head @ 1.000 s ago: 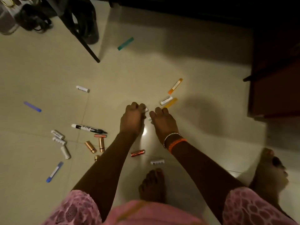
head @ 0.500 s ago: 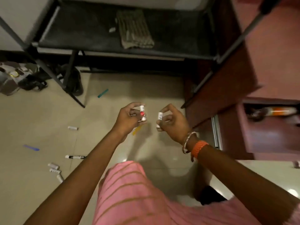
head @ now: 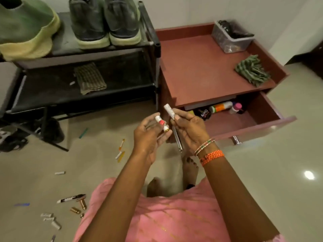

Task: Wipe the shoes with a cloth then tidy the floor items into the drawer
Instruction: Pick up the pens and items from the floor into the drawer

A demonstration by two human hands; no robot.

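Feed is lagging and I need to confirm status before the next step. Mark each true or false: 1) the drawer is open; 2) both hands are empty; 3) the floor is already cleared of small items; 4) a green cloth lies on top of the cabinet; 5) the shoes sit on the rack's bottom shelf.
1) True: the drawer is pulled out, with bottles inside.
2) False: the left hand holds a small red-and-white tube, and the right hand holds a white tube.
3) False: a marker and other small items lie on the floor.
4) True: the green cloth lies on the cabinet.
5) False: the shoes sit on the rack's top shelf.
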